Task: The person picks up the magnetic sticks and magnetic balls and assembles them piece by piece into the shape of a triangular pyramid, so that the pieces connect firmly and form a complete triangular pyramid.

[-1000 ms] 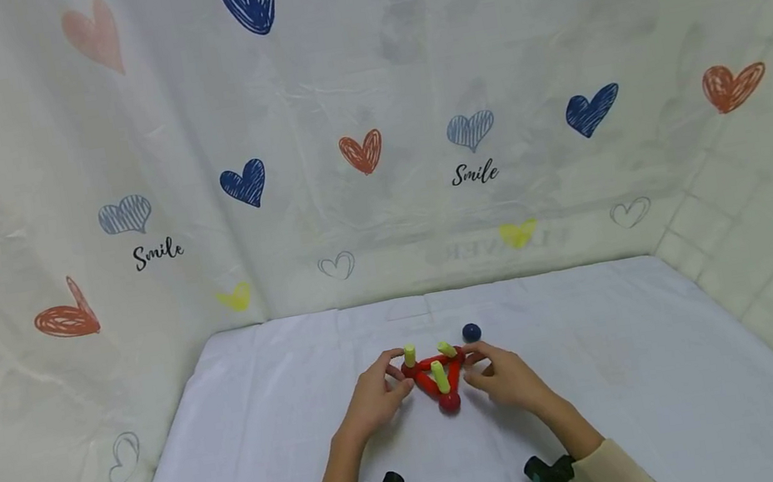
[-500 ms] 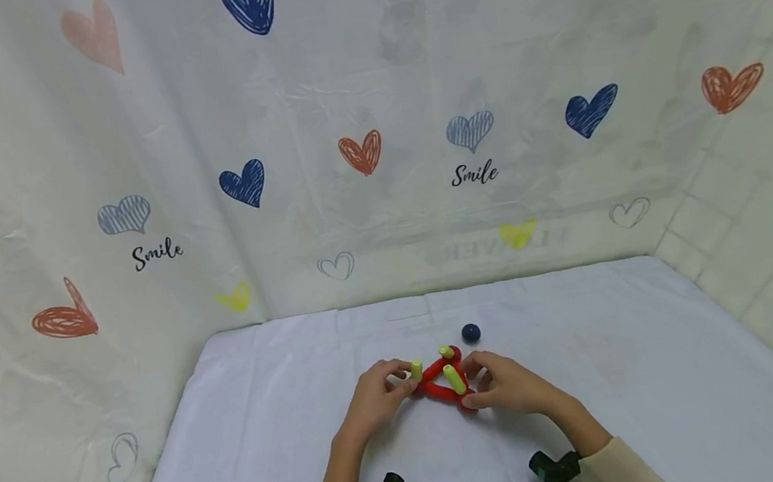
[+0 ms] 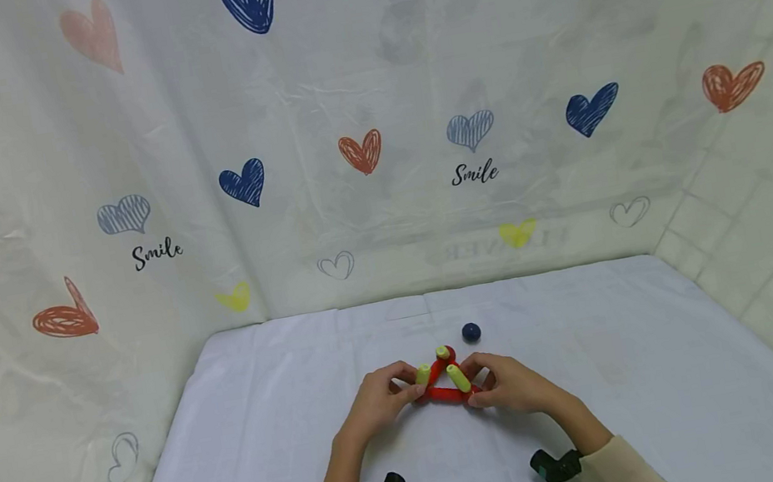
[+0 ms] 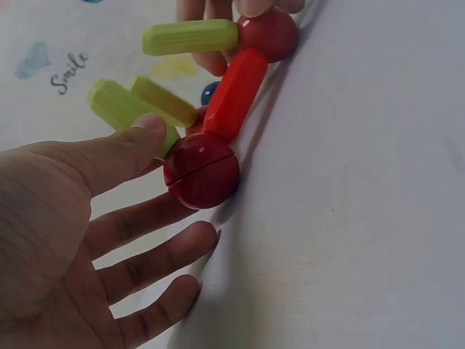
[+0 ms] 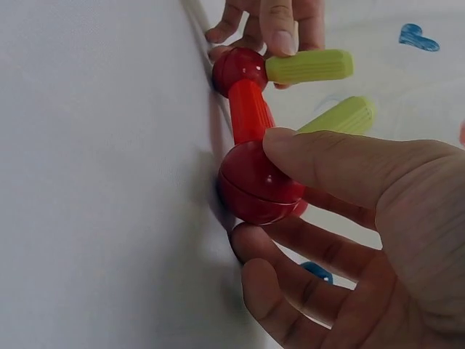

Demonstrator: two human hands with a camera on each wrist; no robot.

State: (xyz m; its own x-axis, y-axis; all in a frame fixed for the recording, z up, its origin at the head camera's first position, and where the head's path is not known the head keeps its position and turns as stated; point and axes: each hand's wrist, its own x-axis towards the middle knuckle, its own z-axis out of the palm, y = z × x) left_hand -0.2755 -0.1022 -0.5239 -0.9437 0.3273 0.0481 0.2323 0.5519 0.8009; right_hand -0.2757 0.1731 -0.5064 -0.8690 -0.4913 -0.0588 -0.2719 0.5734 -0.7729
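A triangle of red rods (image 3: 445, 394) and red balls lies on the white table, with several yellow-green rods (image 3: 458, 379) standing up from its corners, some leaning. My left hand (image 3: 378, 398) pinches the left corner; in the left wrist view its thumb presses the yellow-green rod (image 4: 120, 109) just above the red ball (image 4: 202, 172), other fingers spread beneath. At the right corner, my right hand (image 3: 507, 382) pinches another red ball (image 5: 254, 185) between thumb and fingers. The far corner, with its rod (image 3: 442, 353), is untouched.
Just behind the triangle sits a dark blue ball (image 3: 471, 333). White cloth covers the table (image 3: 294, 424), and a curtain (image 3: 412, 211) printed with hearts hangs along its back and sides. Black wrist cameras (image 3: 555, 466) are worn on both arms.
The triangle has turned, its near corner swinging right and its left corner coming nearer. My right hand has shifted from the far-right corner to the ball that was in front. Both hands now pinch corners.
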